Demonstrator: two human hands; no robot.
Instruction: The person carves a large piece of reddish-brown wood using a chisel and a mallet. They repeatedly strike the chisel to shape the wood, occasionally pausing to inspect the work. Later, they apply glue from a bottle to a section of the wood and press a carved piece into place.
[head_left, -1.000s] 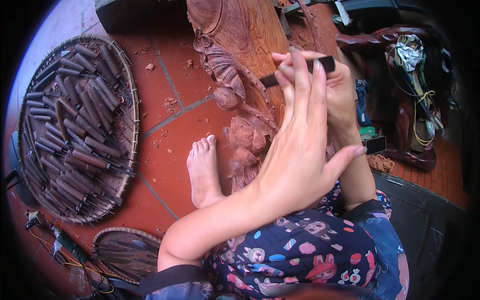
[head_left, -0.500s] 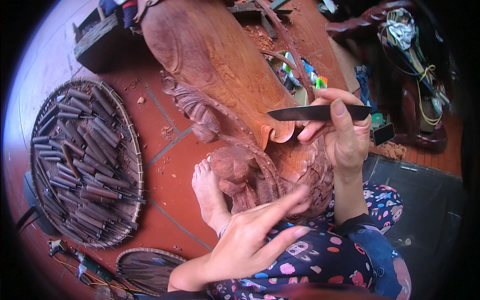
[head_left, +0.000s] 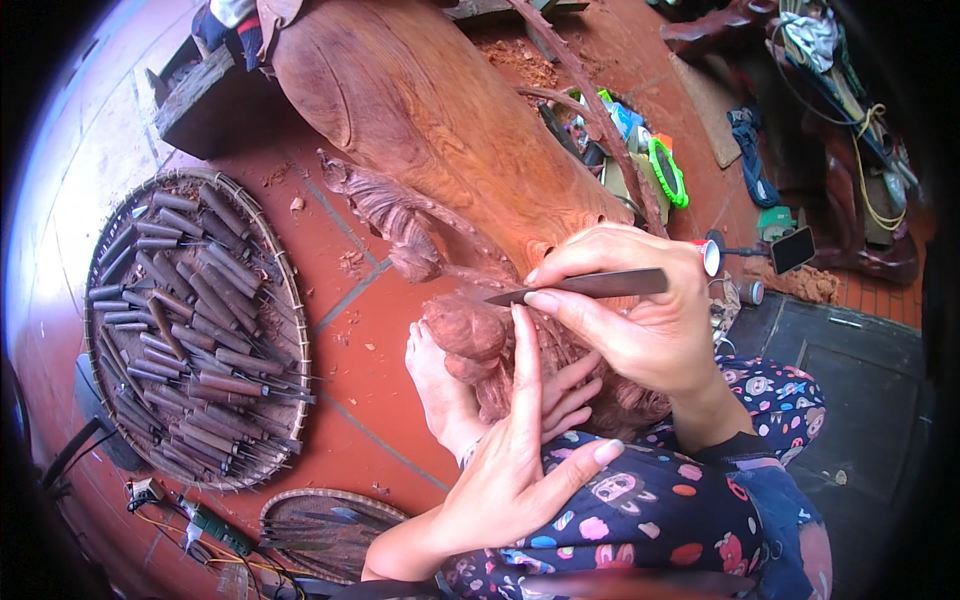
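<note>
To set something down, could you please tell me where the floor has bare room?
Red tiled floor lies mostly bare between the round brown woven tool tray and the bare foot. Crowded: that tray, plus carved brown wood near left hand and right hand.

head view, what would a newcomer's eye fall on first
Probably the large carved wood piece, running from the top down past the centre. Next, the round woven tray at left, heaped with dark-handled tools. Then the thin dark blade pinched in the right hand, right of centre.
</note>
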